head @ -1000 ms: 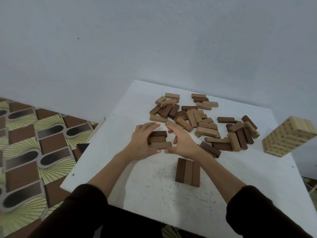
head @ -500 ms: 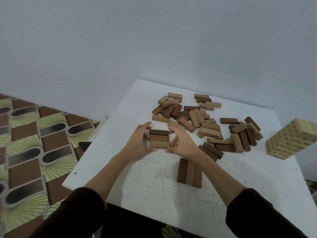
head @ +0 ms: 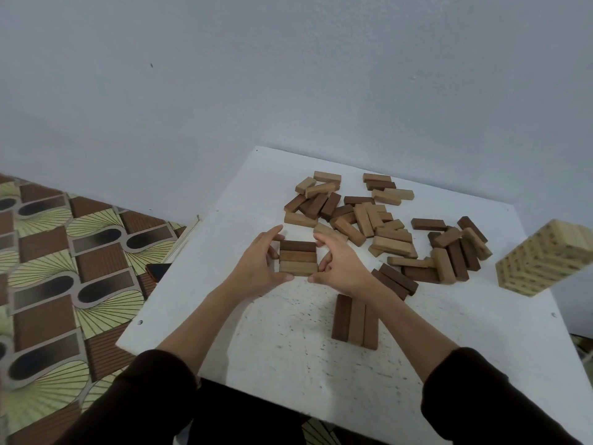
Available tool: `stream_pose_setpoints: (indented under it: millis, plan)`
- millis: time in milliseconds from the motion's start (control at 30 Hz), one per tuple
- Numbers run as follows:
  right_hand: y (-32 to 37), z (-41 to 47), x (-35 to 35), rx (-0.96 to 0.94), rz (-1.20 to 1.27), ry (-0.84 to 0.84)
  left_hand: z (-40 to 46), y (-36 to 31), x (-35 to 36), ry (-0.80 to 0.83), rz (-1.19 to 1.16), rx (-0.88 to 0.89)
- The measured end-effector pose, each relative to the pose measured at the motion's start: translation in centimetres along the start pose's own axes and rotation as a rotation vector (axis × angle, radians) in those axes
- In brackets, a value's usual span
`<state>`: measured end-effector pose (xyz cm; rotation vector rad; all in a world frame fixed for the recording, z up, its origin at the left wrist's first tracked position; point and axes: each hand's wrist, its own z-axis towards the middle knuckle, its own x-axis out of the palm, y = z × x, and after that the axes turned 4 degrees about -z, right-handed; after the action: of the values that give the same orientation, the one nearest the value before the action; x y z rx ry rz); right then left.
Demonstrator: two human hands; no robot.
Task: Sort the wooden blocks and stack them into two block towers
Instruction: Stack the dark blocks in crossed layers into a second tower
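A row of three brown blocks (head: 298, 258) lies side by side near the table's middle left. My left hand (head: 258, 268) presses its left ends and my right hand (head: 340, 264) its right ends, thumbs meeting below the row. A second row of three blocks (head: 355, 317) lies flat nearer to me, under my right forearm. A loose pile of light and dark wooden blocks (head: 378, 226) is spread across the far half of the table.
The white table (head: 288, 364) stands against a pale wall. A finished tower of pale printed blocks (head: 545, 258) stands at the right edge. A patterned floor lies to the left, with a dark phone-like object (head: 157, 271) beside the table.
My fingers have drawn back from over the three blocks, so the squared-up row now shows between both hands. The camera view has shifted slightly.
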<state>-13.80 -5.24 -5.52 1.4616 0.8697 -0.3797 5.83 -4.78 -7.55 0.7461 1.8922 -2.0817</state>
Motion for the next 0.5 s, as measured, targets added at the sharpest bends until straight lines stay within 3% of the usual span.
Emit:
stream_pose_setpoints:
  millis: [500]
  plan:
    - [0.22,-0.04,-0.22,0.010,0.012,0.013,-0.08,0.01,0.17,-0.007,-0.008,-0.022]
